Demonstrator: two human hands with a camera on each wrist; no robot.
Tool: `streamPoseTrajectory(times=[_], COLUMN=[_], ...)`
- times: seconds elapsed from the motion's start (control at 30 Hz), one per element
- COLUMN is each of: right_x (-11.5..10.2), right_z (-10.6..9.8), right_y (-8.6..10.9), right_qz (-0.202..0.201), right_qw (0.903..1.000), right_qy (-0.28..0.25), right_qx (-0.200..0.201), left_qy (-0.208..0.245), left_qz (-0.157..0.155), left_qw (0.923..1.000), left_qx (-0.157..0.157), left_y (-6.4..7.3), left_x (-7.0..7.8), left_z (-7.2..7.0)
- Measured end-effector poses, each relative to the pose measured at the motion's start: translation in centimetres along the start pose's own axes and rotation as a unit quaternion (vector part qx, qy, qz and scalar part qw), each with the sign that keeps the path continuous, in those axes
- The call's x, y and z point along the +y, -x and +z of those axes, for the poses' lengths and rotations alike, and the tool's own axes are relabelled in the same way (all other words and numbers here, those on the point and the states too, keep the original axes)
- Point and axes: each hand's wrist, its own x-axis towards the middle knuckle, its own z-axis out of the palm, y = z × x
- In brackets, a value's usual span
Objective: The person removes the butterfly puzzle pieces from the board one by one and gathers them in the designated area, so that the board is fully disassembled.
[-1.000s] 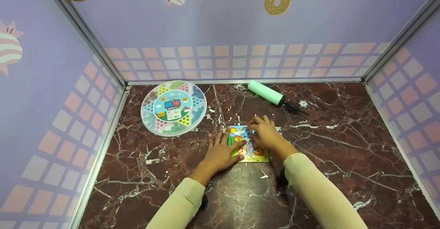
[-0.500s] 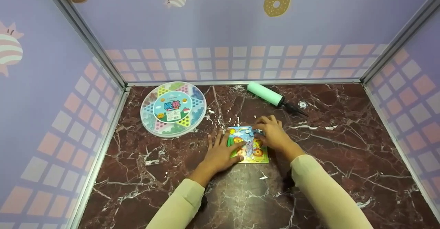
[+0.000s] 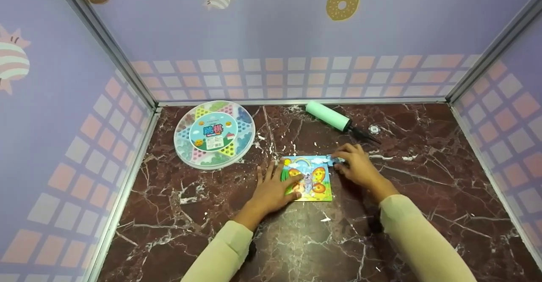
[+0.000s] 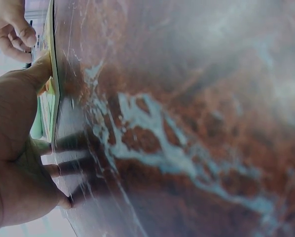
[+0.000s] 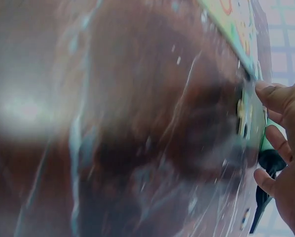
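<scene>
A small jigsaw puzzle (image 3: 318, 175) with a butterfly picture lies flat on the marble-patterned tabletop. My left hand (image 3: 273, 189) is spread over its left side, thumb and index finger reaching onto the picture and the other fingers on the tabletop. In the left wrist view, that hand (image 4: 19, 123) presses down along the board's edge (image 4: 52, 108). My right hand (image 3: 358, 167) is at the upper right corner, pinching a small blue puzzle piece (image 3: 331, 160) that juts past the right edge. In the right wrist view, the thumb of the right hand (image 5: 290, 128) is beside the board's corner.
A round Chinese checkers set (image 3: 211, 134) lies at the back left. Behind the right hand are a mint-green hand pump (image 3: 328, 115) with a black nozzle and a small round chip (image 3: 374, 128). Panel walls (image 3: 275, 28) enclose the back and sides.
My right hand has moved to the right across the puzzle, from its upper middle to its upper right corner, uncovering more of the butterfly. The left hand has stayed in place.
</scene>
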Motion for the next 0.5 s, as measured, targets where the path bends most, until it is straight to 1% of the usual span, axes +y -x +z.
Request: streamPoseTrajectory(times=[0.1, 0.27, 0.37, 0.5], right_x=[0.9, 2.1, 2.6, 3.1], right_z=[-0.3, -1.2, -1.9, -2.7], right_y=[0.6, 1.7, 2.4, 3.2], right_qz=[-0.007, -0.015, 0.004, 0.039], right_qw=[0.9999, 0.9992, 0.9993, 0.9989], right_qy=[0.002, -0.004, -0.013, -0.023], right_qx=[0.013, 0.037, 0.036, 0.016], left_qy=[-0.005, 0.001, 0.001, -0.003], left_qz=[-0.001, -0.003, -0.002, -0.003], left_qw=[1.0, 1.0, 0.9999, 1.0], left_qx=[0.001, -0.007, -0.01, -0.007], left_y=[0.0, 0.0, 0.0, -0.1], left_x=[0.0, 0.2, 0.1, -0.2], left_z=[0.1, -0.1, 0.0, 0.2])
